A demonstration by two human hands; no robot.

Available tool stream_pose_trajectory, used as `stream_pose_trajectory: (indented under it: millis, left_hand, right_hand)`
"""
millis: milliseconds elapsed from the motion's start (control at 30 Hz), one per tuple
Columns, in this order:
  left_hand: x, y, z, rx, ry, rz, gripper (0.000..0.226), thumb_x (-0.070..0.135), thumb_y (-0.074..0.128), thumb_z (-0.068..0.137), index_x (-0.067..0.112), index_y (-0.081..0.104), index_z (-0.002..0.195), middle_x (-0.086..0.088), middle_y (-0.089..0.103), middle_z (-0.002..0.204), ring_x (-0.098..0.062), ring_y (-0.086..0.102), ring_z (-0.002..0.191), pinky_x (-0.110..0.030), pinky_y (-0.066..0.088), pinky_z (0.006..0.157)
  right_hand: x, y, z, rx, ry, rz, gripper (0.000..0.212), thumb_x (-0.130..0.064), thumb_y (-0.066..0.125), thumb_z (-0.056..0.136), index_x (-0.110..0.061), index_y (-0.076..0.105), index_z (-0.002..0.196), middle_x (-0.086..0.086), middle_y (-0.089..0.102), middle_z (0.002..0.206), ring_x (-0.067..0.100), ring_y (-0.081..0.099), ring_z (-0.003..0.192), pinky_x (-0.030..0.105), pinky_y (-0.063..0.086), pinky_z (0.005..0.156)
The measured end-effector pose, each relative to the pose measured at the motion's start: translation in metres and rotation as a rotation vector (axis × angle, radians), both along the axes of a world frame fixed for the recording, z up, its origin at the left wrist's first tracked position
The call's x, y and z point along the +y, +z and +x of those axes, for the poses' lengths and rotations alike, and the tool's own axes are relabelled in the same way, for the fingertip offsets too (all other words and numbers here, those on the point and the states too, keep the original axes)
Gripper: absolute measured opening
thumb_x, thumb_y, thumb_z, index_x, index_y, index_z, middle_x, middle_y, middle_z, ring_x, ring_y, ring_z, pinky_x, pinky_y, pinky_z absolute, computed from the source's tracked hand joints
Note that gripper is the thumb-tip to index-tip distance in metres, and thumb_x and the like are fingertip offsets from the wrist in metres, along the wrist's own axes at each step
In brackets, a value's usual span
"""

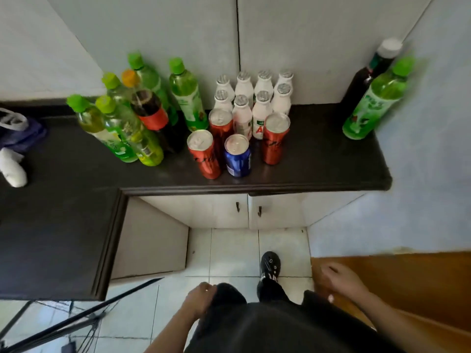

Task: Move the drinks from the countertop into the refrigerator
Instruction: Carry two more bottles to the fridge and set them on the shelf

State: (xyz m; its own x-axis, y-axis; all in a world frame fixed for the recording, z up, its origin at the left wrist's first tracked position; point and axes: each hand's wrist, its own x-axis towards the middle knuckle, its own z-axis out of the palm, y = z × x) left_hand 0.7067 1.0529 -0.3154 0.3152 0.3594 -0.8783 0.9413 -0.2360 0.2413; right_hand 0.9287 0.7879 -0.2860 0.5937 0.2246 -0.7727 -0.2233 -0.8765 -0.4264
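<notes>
The drinks stood upright on the dark countertop. A blue can with a silver top was near the front edge. 3 red cans stood around it: 1 just to its left, 1 behind it to the left, and 1 near its right. Behind the blue can, 8 small white bottles with foil tops stood in 2 rows of 4. To the left of the blue can was a tight group of 5 green-capped bottles with yellow-green drink, and among them a soda bottle with dark liquid, an orange cap and a red label. Well to the right of the blue can, by the wall, stood 1 more green bottle, and just behind it a white-capped bottle with dark content.

A red letter "A" could be read on 1 white bottle. The dark script on the red cans and the print on the green labels were too blurred to read.

Both hands were low, well in front of the blue can and apart from the countertop. The left hand had loosely curled fingers beside the dark trousers and held nothing. The right hand was blurred, with fingers loosely bent, also without anything in it. Far left of the blue can, a bag was cut off by the picture edge.
</notes>
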Motion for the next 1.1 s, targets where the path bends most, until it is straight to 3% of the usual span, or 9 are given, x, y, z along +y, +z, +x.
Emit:
stream_pose_trajectory:
  millis: [133,233,400,633,733,833,900,967,1100]
  left_hand:
    - [0.001,0.034,0.105,-0.244,0.047,0.008,0.027,0.031,0.044,0.098,0.012,0.061,0.108,-0.010,0.064,0.112,-0.025,0.059,0.104,-0.030,0.042,0.086]
    - [-0.007,0.065,0.173,-0.434,0.077,-0.076,0.012,0.030,0.048,0.097,0.032,0.058,0.091,0.002,0.065,0.101,-0.014,0.062,0.094,-0.017,0.044,0.075]
    - [-0.022,0.123,0.270,-0.746,0.024,-0.228,0.019,0.020,0.045,0.100,0.027,0.062,0.095,0.004,0.066,0.098,0.001,0.060,0.082,-0.007,0.041,0.071]
    - [-0.009,0.215,0.409,-1.183,-0.034,-0.217,0.024,0.018,0.042,0.100,0.031,0.062,0.096,0.007,0.068,0.097,-0.002,0.062,0.086,-0.016,0.046,0.077]
    - [0.000,0.229,0.461,-1.247,-0.079,-0.112,0.022,0.022,0.041,0.100,0.025,0.063,0.101,0.008,0.066,0.103,-0.009,0.061,0.098,-0.025,0.045,0.088]
    - [0.004,0.230,0.502,-1.284,-0.244,0.007,0.027,0.018,0.041,0.101,0.016,0.061,0.118,0.008,0.060,0.114,-0.008,0.054,0.108,-0.011,0.037,0.090]
    - [0.003,0.227,0.524,-1.334,-0.424,0.061,0.031,0.007,0.041,0.099,0.007,0.056,0.127,0.002,0.055,0.125,-0.010,0.048,0.118,-0.005,0.029,0.097]
    - [0.002,0.221,0.542,-1.318,-0.592,0.085,0.039,0.000,0.041,0.098,0.002,0.047,0.136,-0.011,0.045,0.143,-0.020,0.037,0.136,-0.016,0.019,0.111]
    - [-0.001,0.212,0.564,-1.234,-0.781,0.109,0.046,-0.002,0.041,0.097,0.002,0.038,0.142,-0.014,0.028,0.154,-0.023,0.023,0.144,-0.018,0.008,0.114]
  right_hand:
    - [0.016,0.017,0.065,-0.061,-0.155,0.121,0.014,-0.022,0.044,0.099,-0.020,0.057,0.105,0.000,0.060,0.099,0.017,0.058,0.094,0.032,0.049,0.084]
    - [0.023,0.024,0.094,-0.098,-0.315,0.206,0.012,-0.024,0.048,0.098,-0.027,0.057,0.104,-0.004,0.062,0.103,0.010,0.059,0.092,0.020,0.045,0.068]
    - [0.036,0.052,0.136,-0.287,-0.453,0.296,0.018,-0.029,0.050,0.096,-0.031,0.056,0.112,-0.005,0.059,0.113,0.015,0.057,0.106,0.037,0.047,0.095]
    - [0.065,0.127,0.214,-0.723,-0.554,0.428,0.023,-0.023,0.054,0.094,-0.021,0.059,0.116,-0.011,0.061,0.098,-0.003,0.056,0.085,0.007,0.039,0.071]
    - [0.076,0.155,0.244,-0.887,-0.516,0.419,0.030,-0.020,0.055,0.092,-0.014,0.058,0.122,-0.003,0.062,0.109,0.009,0.058,0.097,0.021,0.043,0.087]
    - [0.086,0.170,0.265,-0.987,-0.406,0.378,0.038,-0.021,0.055,0.093,-0.011,0.053,0.129,0.004,0.060,0.122,0.017,0.057,0.112,0.034,0.045,0.097]
    - [0.091,0.174,0.276,-1.018,-0.310,0.341,0.044,-0.023,0.054,0.094,-0.011,0.046,0.136,0.005,0.055,0.132,0.018,0.051,0.121,0.032,0.041,0.101]
    - [0.095,0.175,0.283,-1.023,-0.212,0.330,0.050,-0.023,0.053,0.095,-0.014,0.040,0.142,0.004,0.049,0.140,0.018,0.046,0.127,0.027,0.034,0.105]
    - [0.094,0.173,0.288,-1.032,-0.126,0.335,0.054,-0.023,0.054,0.094,-0.021,0.035,0.145,0.001,0.048,0.141,0.018,0.047,0.127,0.031,0.037,0.107]
